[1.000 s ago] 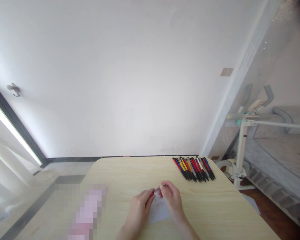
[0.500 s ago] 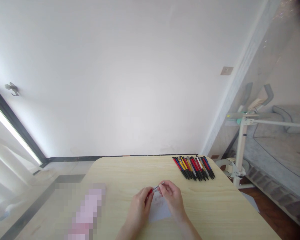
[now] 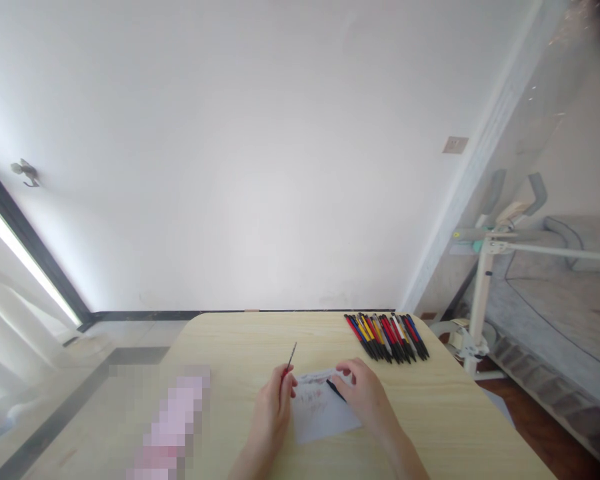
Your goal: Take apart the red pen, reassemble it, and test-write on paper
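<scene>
A red pen part (image 3: 285, 372) is over the near middle of the tabletop (image 3: 220, 373), with a thin rod (image 3: 293, 353) poking up from it at a slant. The left hand (image 3: 274, 403) is closed around the red pen part. To the right, a black pen piece (image 3: 337, 392) pokes out by the right hand (image 3: 365, 395). Those fingers are bent, but I can't tell if they grip it. I think one pen is in pieces just now; any next move would call for a gentle pinch. White paper (image 3: 325, 423) with scribbles lies between the hands. A row of pens (image 3: 387, 339) lies far right.
</scene>
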